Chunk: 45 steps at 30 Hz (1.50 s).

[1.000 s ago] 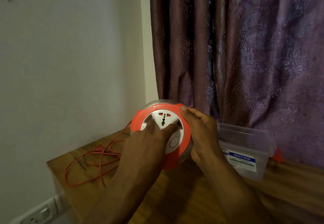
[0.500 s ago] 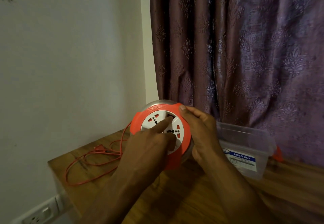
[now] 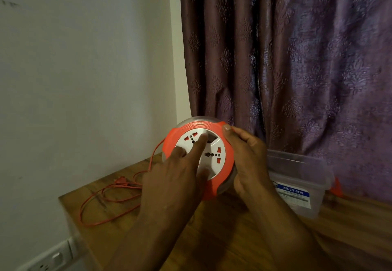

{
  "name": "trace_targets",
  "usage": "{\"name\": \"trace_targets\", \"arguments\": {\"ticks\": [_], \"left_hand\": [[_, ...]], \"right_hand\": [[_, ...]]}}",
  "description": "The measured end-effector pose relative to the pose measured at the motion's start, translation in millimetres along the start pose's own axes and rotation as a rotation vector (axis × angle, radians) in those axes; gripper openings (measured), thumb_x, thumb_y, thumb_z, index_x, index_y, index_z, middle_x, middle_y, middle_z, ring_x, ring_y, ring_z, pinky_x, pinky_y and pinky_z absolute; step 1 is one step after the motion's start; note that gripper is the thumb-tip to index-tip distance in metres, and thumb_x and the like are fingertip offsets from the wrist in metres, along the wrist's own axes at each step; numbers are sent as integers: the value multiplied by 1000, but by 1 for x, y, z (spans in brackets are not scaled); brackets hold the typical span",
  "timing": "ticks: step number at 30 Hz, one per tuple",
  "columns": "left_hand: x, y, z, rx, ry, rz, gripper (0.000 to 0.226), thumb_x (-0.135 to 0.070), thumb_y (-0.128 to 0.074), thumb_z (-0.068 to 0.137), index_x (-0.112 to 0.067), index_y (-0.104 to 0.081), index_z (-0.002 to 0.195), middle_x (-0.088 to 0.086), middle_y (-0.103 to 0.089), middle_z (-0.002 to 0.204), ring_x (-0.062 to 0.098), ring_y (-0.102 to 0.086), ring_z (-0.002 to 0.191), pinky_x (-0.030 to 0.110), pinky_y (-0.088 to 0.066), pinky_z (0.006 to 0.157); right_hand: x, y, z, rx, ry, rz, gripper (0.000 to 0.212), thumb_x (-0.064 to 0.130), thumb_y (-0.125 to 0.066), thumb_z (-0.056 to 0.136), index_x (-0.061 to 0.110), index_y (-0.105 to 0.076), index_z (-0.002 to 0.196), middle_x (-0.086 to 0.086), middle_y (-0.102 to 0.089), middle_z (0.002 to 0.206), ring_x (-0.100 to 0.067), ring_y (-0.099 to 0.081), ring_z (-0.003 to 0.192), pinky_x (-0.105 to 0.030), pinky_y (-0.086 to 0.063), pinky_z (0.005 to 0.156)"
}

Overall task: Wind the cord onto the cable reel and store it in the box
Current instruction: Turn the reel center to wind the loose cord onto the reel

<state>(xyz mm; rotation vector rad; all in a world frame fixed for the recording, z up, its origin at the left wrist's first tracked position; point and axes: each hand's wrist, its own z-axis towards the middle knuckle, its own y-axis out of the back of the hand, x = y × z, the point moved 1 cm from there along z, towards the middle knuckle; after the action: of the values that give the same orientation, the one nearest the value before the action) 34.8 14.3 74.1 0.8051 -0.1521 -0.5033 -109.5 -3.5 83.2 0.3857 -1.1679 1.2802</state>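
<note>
wooden table (image 3: 244, 249), loose cord (image 3: 110, 198) left of held cable reel (image 3: 199, 156); right hand (image 3: 248, 160) clasping rim, left hand (image 3: 180, 177) fingers extended, turning face; could snag, tangling.

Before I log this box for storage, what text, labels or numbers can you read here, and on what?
"MULTI-BOX": white letters on the blue band of the label on the clear plastic box.
Finer print below on that label: too blurred to read.
Raised lettering on the cable reel orange rim: too small to read.
</note>
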Motion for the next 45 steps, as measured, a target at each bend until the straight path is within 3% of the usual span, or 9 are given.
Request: {"name": "trace_targets", "arguments": {"ticks": [9,14,17,27,32,35,38,41,45], "left_hand": [[-5,-3,6,70,-16,67,66,-42,-45,91,-50,6,132,7,-44,136,27,-57,107,38,-54,80],[-10,2,9,109,-51,142,69,-36,-57,86,-51,-11,136,9,-26,149,32,-50,118,42,-49,86],[-13,5,11,104,-69,159,66,-35,-63,82,-48,-23,133,8,-35,143,30,-51,116,40,-50,84],[-14,9,7,121,-173,231,34,-28,-59,87,-27,-57,120,-2,-24,153,34,-38,130,44,-45,93],[-7,19,6,63,-234,88,14,-19,-69,78,-28,-68,89,-8,-41,144,34,-50,120,42,-52,82],[-2,24,1,-95,-177,-171,9,-20,-65,77,-26,-69,83,-5,-62,122,27,-65,98,34,-53,74],[2,28,-6,-200,-57,-191,26,-31,-59,83,-29,-61,109,-4,-70,103,18,-67,76,27,-51,66],[0,24,-8,-129,-38,-61,52,-50,-47,87,-38,-31,136,-10,-65,110,11,-64,81,25,-51,67],[-6,15,-3,-82,-44,44,66,-57,-42,87,-44,-2,139,-6,-56,119,16,-60,87,26,-51,63]], "right_hand": [[0,0,-2,23,-27,20,13,30,-70,87,34,-73,75,8,-78,76,-17,-76,72,-34,-63,65],[2,2,0,50,-28,54,27,26,-69,88,39,-77,67,4,-79,74,-14,-75,68,-32,-61,62],[0,1,0,55,-36,53,21,25,-69,88,34,-78,71,2,-79,77,-15,-76,70,-29,-60,60],[-5,2,1,46,-54,22,11,25,-71,87,26,-76,77,-3,-79,80,-23,-76,73,-38,-62,70],[-5,1,1,38,-60,17,12,25,-71,87,26,-76,77,-3,-79,79,-22,-76,71,-39,-62,72],[-3,3,2,21,-39,-5,10,30,-71,87,30,-76,77,0,-79,81,-22,-77,74,-42,-63,73],[-1,4,3,-14,-25,-5,10,32,-73,85,31,-76,75,1,-79,81,-24,-76,76,-47,-63,75],[1,3,2,-37,-8,2,12,33,-73,85,34,-76,73,1,-79,80,-26,-76,78,-48,-62,75],[4,3,1,-44,2,2,13,33,-73,85,34,-76,72,1,-79,79,-26,-76,78,-48,-63,76]]}}
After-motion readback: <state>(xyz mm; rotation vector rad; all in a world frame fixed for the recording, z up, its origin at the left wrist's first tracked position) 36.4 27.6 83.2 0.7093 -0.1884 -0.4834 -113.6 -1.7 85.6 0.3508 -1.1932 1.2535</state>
